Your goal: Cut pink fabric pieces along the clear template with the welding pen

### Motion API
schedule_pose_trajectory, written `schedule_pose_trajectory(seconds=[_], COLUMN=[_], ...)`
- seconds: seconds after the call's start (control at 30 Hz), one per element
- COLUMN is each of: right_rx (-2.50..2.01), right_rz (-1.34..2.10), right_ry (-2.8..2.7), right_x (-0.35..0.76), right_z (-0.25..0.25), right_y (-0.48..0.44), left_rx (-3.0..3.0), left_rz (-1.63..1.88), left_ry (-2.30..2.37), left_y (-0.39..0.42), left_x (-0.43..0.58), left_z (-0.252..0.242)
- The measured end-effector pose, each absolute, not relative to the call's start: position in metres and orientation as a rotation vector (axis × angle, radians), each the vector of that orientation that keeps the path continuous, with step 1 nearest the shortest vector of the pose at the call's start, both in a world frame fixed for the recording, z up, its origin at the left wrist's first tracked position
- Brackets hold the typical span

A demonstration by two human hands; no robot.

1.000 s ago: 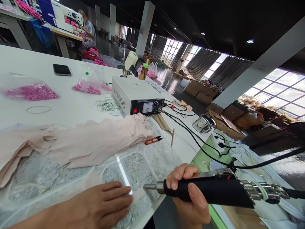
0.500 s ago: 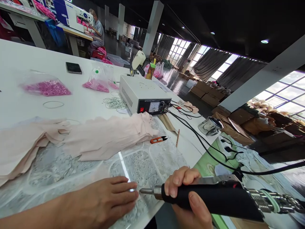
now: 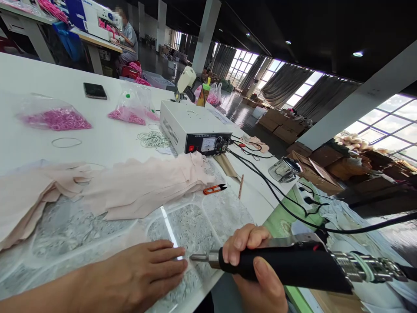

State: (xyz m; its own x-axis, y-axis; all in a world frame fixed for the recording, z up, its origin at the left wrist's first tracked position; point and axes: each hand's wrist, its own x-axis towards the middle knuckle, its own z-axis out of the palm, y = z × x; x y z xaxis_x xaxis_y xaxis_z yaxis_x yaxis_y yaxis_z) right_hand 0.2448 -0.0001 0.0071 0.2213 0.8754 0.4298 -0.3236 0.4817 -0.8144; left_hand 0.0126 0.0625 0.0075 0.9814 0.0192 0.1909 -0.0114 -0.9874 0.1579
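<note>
My right hand [image 3: 252, 269] is wrapped round the black grip of a hand-held welding tool [image 3: 286, 263]. Its metal tip points left at the fingertips of my left hand [image 3: 143, 271]. That hand lies flat, fingers stretched out, pressing a thin pale pink strip of fabric [image 3: 130, 241] onto a scratched clear plate [image 3: 195, 226] at the table's front edge. A pile of pale pink fabric pieces [image 3: 130, 187] lies just behind. A black cable [image 3: 280, 198] runs from the tool to a white control box [image 3: 192, 128].
Orange thread snips [image 3: 213, 188] and a pencil [image 3: 240, 186] lie right of the pile. Bags of pink rings [image 3: 55, 118], white rings [image 3: 153, 139], a phone [image 3: 94, 90] and a metal pot [image 3: 285, 169] are on the table. A person sits at a sewing machine [image 3: 94, 17] far back.
The tool's tip has come left until it meets my left fingertips on the strip. My left hand has stayed pressed flat. The view has shifted slightly.
</note>
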Motion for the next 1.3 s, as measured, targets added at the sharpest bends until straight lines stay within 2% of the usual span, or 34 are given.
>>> schedule_pose_trajectory(seconds=[0.2,0.47,0.8,1.3], right_rx=[-0.646,-0.627,-0.659,-0.671], right_rz=[0.951,0.981,0.940,0.754], right_ry=[-1.027,-1.034,-1.036,-1.127], right_x=[0.248,0.247,0.248,0.254], right_z=[0.008,0.004,0.006,-0.001], right_y=[-0.010,-0.012,-0.010,-0.010], left_rx=[3.013,2.911,2.949,2.881], left_rz=[0.105,0.361,0.330,0.493], left_ry=[-0.008,0.017,0.018,0.124], left_y=[0.063,0.062,0.062,0.066], left_x=[0.013,0.012,0.012,0.006], left_z=[0.009,0.004,0.001,-0.003])
